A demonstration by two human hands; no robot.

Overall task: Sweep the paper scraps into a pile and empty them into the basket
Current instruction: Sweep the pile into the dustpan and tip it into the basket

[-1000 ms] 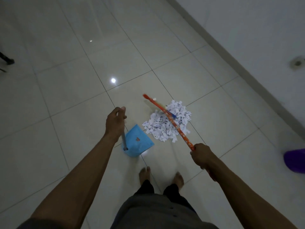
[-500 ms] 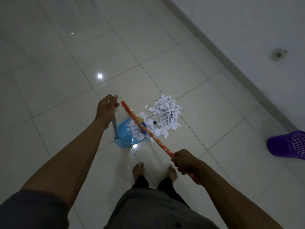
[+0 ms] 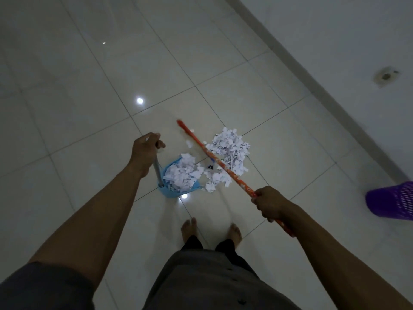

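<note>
Sweeping torn paper across a tiled floor [image 3: 279, 135] with both hands busy.

Left hand [image 3: 145, 151] has its fingers wrapped tight on the grey dustpan handle [image 3: 157, 173]; the blue dustpan [image 3: 172, 192] sits on the floor, part-filled with paper scraps [image 3: 182, 175]. Right hand [image 3: 270, 203] is closed around the orange broom stick [image 3: 223, 168], which slants over the remaining pile [image 3: 231, 151] just beside the pan. Well apart, at the right edge, is the purple basket [image 3: 393, 203]. 2 bare feet [image 3: 188, 228] stand behind the pan.
</note>
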